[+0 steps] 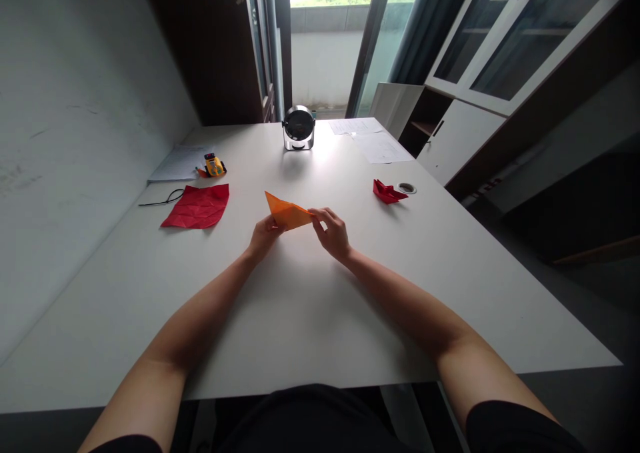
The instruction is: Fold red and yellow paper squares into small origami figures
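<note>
Orange paper (290, 215), at the three o'clock of the red sheet (197, 207), is pinched at both ends — our left hand (265, 235) at its eight o'clock, our right hand (332, 232) at its three — and we seem mid-fold, so the next move likely calls for aligned edges.

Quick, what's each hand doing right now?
Left hand: closed on the lower left part of the folded orange paper.
Right hand: fingers pinching its right corner.
</note>
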The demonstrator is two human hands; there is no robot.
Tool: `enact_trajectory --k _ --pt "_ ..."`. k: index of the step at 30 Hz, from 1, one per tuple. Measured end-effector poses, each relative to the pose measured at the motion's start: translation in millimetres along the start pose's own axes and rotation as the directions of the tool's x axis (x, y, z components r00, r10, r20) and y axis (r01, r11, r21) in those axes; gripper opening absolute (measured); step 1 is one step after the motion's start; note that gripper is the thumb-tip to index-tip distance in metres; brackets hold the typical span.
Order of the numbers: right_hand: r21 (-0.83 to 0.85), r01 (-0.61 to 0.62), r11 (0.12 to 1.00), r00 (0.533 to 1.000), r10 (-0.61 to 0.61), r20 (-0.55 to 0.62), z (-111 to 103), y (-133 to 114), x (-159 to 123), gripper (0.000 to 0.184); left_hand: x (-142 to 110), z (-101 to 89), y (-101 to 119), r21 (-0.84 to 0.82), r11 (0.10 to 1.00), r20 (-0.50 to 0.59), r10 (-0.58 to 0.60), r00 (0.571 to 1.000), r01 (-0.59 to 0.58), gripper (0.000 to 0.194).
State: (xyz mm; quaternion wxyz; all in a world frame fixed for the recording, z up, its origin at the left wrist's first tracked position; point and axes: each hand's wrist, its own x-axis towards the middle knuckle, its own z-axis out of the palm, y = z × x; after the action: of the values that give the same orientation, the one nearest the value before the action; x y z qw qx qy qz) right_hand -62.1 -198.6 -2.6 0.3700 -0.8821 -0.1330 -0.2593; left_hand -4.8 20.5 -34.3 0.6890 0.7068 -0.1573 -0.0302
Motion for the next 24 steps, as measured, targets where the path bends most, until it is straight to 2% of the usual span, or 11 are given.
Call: enact_trajectory --k 7,12,17,24 --pt "-0.091 0.118 0.989 0.991 -0.113 0.065 1.0 0.7 1.2 0.031 -1.9 -2.1 4.8 0.111 0.993 0.005 0.05 0.999 -0.051 0.042" --pt "-0.068 0.223 0.973 0.975 -0.221 0.035 2.0 1.2 0.1 0.032 -1.8 -2.5 1.2 0.123 0.988 0.01 0.088 0.996 -0.088 0.039" --pt "-0.07 0.353 0.933 0.935 -0.354 -0.002 5.6 3.6 -0.3 0.028 -2.2 -2.4 0.4 0.099 0.987 -0.016 0.127 0.992 -0.125 0.035" --pt "-0.117 0.418 0.901 0.908 -0.415 0.052 5.5 2.2 -0.4 0.022 -6.5 -2.4 9.1 0.154 0.975 -0.037 0.169 0.985 -0.162 0.029"
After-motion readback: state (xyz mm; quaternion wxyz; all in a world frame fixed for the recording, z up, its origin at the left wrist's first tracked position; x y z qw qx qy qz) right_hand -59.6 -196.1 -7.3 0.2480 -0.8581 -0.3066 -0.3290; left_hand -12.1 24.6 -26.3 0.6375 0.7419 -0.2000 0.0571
